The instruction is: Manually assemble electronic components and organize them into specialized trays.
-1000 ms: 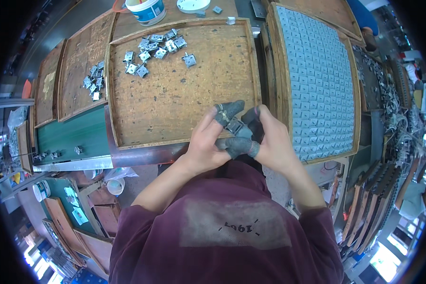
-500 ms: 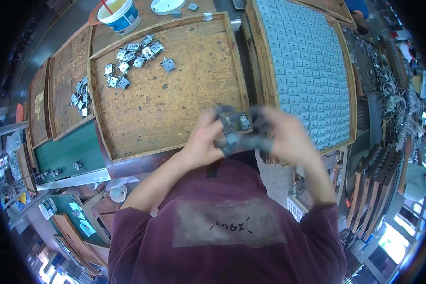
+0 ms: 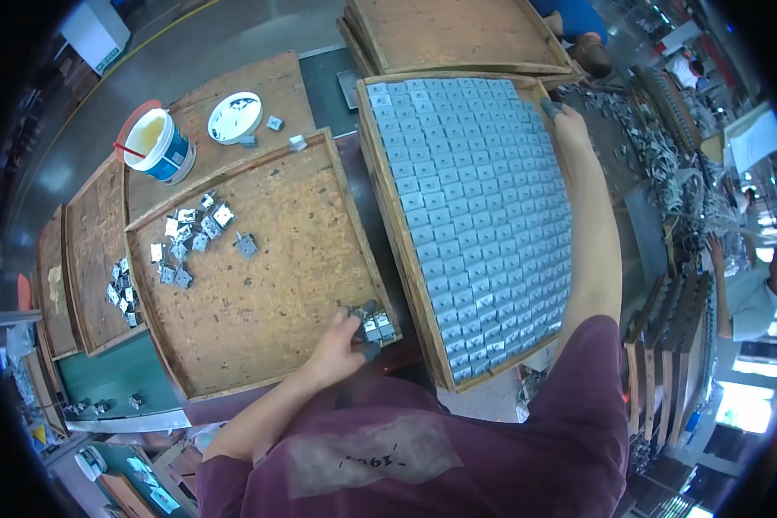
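Note:
My left hand point(image 3: 335, 352), its fingertips wrapped in grey covers, is closed around a small silvery metal block point(image 3: 378, 327) at the near right corner of the shallow wooden tray point(image 3: 276, 315). The block sits against similar pieces there, and my fingers partly hide it. My right arm stretches along the right side of a wooden tray packed with rows of grey metal pieces point(image 3: 457, 224). My right hand point(image 3: 568, 125) is at that tray's far right corner, covered fingertips bunched together and pointing down. What they hold, if anything, is too small to make out.
Loose metal brackets point(image 3: 186, 233) lie heaped in the shallow tray's left part. Beyond it stand a white-and-blue bucket point(image 3: 174, 160) with a red stick and a round white lid point(image 3: 235, 118). Stacked wooden trays point(image 3: 457, 34) are at the far end. Another person point(image 3: 751, 293) is at the right.
My hands were together over the near tray corner, blurred around a metal piece. They have parted: the right reached far to the packed tray's corner, the left lowered to the near corner. The view shifted.

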### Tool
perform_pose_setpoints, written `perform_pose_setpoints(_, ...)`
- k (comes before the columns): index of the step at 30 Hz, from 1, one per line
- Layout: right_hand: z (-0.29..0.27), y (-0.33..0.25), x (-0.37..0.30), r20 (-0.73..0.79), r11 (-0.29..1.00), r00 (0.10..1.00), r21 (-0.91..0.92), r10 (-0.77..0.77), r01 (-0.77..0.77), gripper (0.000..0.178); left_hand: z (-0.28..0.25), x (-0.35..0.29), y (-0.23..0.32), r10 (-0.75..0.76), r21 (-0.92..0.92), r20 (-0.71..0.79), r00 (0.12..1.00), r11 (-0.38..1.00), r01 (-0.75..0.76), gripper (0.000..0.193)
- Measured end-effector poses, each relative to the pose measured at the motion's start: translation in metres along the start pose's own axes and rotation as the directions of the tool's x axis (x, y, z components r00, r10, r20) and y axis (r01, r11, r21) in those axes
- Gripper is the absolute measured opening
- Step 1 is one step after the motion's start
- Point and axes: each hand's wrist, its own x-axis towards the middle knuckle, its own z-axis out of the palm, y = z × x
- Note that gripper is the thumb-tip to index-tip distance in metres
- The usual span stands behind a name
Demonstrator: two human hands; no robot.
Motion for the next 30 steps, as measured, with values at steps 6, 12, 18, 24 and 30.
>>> perform_pose_setpoints(6,-0.008,0.042,0.111,0.027,0.641,0.997,-0.764,-0.079,0.072,0.058,-0.048,0.003,-0.013,0.152,0.19,-0.298,0.942,0.977,-0.098,0.066)
perform_pose_setpoints(12,-0.014,0.039,0.092,-0.149,0.931,0.956,-0.308,-0.251,0.197,0.046,-0.126,0.018,-0.006,0.248,0.597,-0.685,0.685,0.73,0.333,0.031)
perform_pose_setpoints(18,0.026,-0.019,-0.074,0.083,0.886,0.968,0.428,-0.235,0.179,0.035,-0.155,0.031,-0.041,0.371,0.734,-0.598,0.71,0.61,0.3,0.024)
perform_pose_setpoints(24,0.042,-0.024,-0.246,0.268,0.891,0.922,0.431,-0.279,0.144,0.034,-0.146,0.021,-0.037,0.106,0.396,-0.649,0.753,0.893,0.215,0.019)
perform_pose_setpoints(30,0.072,-0.023,-0.338,0.328,0.937,0.921,0.336,-0.211,0.095,0.026,-0.091,-0.038,0.004,-0.091,-0.684,-0.41,0.908,0.689,-0.24,0.03)
